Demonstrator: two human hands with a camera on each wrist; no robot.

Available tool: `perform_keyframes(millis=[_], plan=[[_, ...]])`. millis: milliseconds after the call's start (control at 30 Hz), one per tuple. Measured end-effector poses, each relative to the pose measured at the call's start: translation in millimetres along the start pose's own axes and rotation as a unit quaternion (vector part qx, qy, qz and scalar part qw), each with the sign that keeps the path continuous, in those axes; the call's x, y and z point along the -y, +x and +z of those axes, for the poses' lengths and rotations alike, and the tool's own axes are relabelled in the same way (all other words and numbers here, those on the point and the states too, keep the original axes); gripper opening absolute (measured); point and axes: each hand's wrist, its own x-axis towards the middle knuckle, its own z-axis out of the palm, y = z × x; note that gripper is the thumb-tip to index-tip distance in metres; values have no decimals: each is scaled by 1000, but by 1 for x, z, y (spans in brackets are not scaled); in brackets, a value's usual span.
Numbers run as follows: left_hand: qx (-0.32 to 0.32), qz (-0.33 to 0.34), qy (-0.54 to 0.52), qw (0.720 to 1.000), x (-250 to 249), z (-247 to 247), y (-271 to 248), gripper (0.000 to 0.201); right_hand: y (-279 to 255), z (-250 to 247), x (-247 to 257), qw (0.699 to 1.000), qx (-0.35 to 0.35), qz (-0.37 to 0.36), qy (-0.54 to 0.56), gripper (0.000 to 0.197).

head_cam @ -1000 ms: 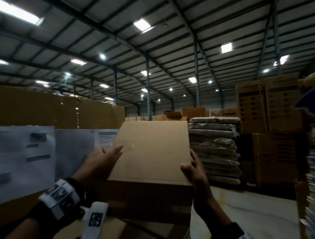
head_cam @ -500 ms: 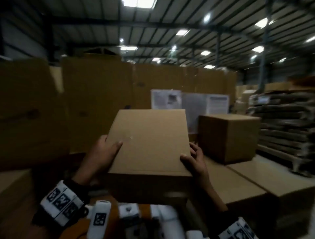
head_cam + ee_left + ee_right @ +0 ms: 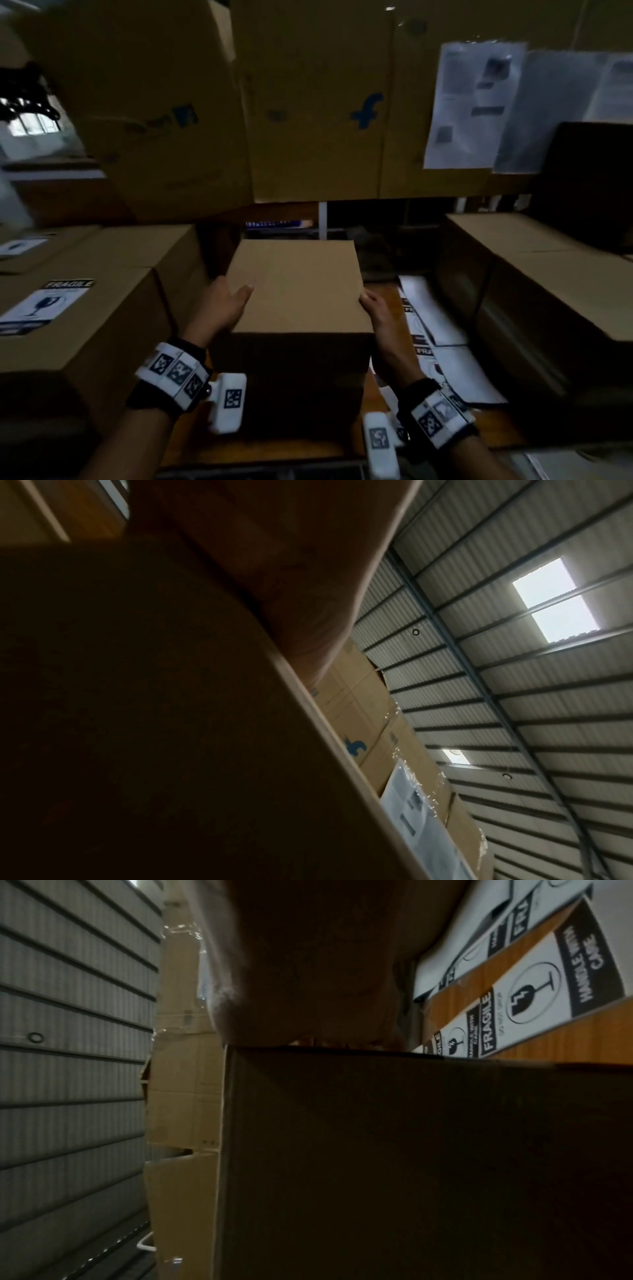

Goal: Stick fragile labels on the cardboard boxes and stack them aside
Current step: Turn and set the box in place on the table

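Warehouse setting, dim, with large cartons stacked behind a wooden table [image 3: 383, 291].

Left of the held box, a labelled box [image 3: 78, 325] is seen with a fragile label [image 3: 44, 306] stuck on top; a second label [image 3: 19, 246] shows on a box just behind it. So at least two boxes are judged done.

At centre, the unlabelled cardboard box [image 3: 294, 287] is held between both hands above the table; whether it touches the surface cannot be told. The left hand [image 3: 222, 308] is pressed against its left side, thumb laid over the top edge. The right hand [image 3: 376, 315] grips the right edge, fingers curled.

Right of the held box, loose fragile label sheets [image 3: 435, 318] lie on the table, several, exact count unclear. Further right, two plain boxes [image 3: 555, 281] are seen, no labels visible.

Left to do: label this box, stack it, then the rest.
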Motion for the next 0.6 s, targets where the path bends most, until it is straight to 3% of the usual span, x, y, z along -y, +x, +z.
perform_keyframes(millis=[300,433,500,600], plan=[[11,12,48,999,42,0,84,51,47,46,-17,1000,-27,12,3,34],[-30,84,4,996,40,0,101,43,56,59,-19,1000,-10,-28,1,34],[-56,111,-35,992,47,3,103,44,58,63,-22,998,4,-64,-10,43],[-76,136,-94,983,72,13,102,57,59,63,-33,993,26,-104,-54,72]])
